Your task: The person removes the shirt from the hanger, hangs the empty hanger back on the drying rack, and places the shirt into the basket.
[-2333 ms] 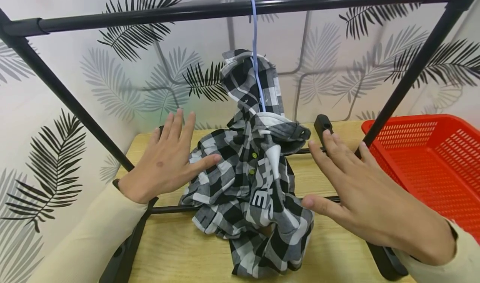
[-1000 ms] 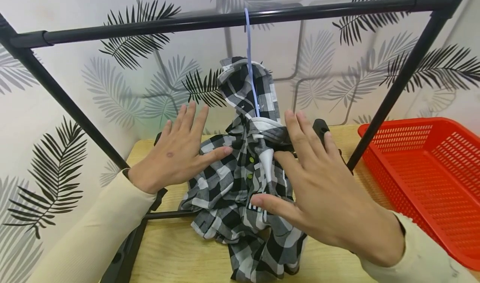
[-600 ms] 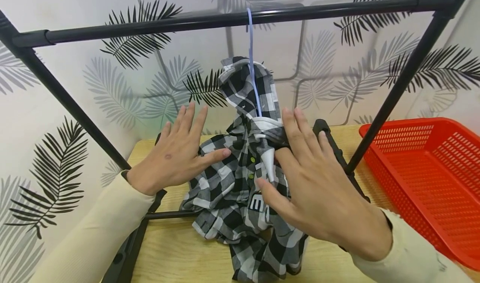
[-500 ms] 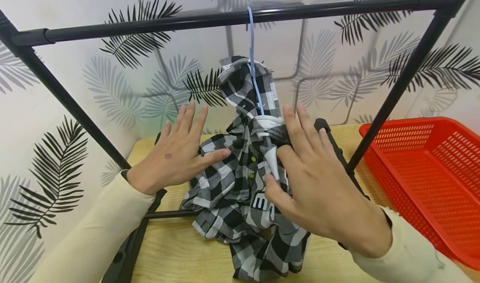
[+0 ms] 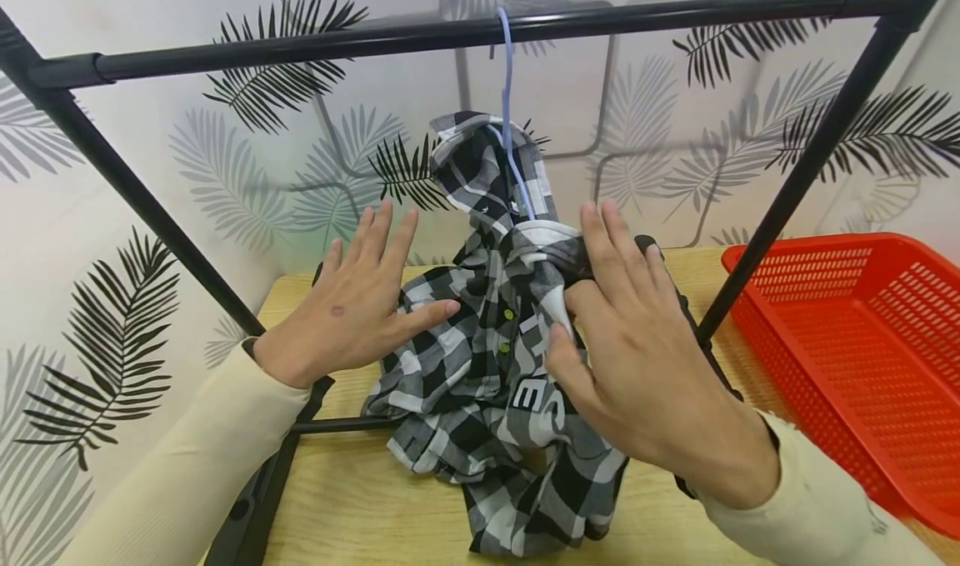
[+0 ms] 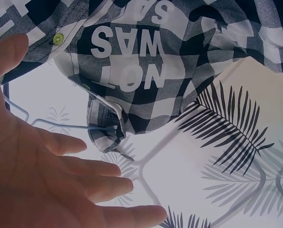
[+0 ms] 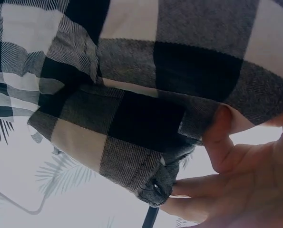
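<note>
A black, grey and white checked hooded shirt hangs bunched to one side on a light-blue hanger, hooked over a black rail. Yellow-green buttons and white printed letters show on its front. My left hand is held beside the shirt's left side, fingers straight and spread, holding nothing; the left wrist view also shows its palm apart from the cloth. At the shirt's right side, my right hand pinches a fold between thumb and bent index finger. Its other fingers stay extended. The thumb is partly hidden by cloth in the right wrist view.
The black rack's top rail crosses above, with slanting posts at both sides. A red perforated plastic basket stands at the right on the wooden table. Behind is a wall with leaf patterns.
My right hand has come in from the right to the shirt and taken a fold, which shifts slightly rightward with the lettering. My left hand moved slightly right, then stayed nearly still.
</note>
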### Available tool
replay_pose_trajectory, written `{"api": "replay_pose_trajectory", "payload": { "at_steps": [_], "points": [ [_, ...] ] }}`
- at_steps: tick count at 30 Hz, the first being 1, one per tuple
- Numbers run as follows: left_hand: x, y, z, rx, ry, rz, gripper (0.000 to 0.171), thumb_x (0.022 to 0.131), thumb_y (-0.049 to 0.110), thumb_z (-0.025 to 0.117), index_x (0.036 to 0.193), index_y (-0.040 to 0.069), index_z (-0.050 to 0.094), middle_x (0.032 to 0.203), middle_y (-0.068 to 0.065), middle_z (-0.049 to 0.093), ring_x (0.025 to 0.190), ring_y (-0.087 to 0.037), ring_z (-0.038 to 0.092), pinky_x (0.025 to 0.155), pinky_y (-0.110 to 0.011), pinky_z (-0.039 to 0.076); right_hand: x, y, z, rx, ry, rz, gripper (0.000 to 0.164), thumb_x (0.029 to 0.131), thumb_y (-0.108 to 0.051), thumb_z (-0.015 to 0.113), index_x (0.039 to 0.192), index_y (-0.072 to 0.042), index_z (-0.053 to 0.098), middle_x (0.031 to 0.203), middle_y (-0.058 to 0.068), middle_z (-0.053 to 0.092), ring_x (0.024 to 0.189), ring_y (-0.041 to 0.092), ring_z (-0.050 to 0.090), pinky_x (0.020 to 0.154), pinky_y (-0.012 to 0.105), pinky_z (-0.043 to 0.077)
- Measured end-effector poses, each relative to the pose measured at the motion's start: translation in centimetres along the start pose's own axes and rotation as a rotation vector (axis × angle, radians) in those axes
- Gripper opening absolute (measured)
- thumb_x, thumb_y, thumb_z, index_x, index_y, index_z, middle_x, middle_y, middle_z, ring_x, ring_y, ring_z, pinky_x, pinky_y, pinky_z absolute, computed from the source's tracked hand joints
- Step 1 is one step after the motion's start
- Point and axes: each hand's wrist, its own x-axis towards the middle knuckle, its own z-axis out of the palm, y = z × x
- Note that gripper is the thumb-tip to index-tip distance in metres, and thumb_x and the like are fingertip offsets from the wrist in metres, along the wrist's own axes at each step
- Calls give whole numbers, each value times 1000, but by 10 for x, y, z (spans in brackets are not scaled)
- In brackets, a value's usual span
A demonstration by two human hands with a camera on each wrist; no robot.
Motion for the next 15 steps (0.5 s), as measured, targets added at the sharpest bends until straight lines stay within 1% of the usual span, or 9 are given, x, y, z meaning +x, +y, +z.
{"api": "replay_pose_trajectory", "payload": {
  "at_steps": [7, 11, 15],
  "points": [
    [-1, 1, -1, -10, 1, 5, 98, 84, 70, 42, 150, 15, -5, 154, -10, -14, 140, -25, -12, 106, -60, 4, -1, 4, 0, 58, 53, -4, 14, 87, -15, 48, 78, -4, 49, 153, 18, 13, 141, 29, 7, 107, 58, 11],
    [-1, 1, -1, -10, -3, 3, 98, 84, 71, 41, 150, 15, -6, 153, -10, -14, 139, -24, -12, 106, -60, 4, 0, 6, -2, 68, 102, -37, 15, 86, -15, 48, 77, -3, 49, 151, 21, 16, 140, 31, 9, 107, 57, 13],
    [-1, 2, -1, -9, -3, 4, 98, 83, 72, 39, 149, 16, -7, 153, -10, -14, 139, -23, -13, 106, -60, 4, 3, 6, -6, 84, 142, -83, 16, 85, -14, 47, 74, -2, 49, 150, 24, 18, 140, 33, 11, 109, 53, 13]
  ]
}}
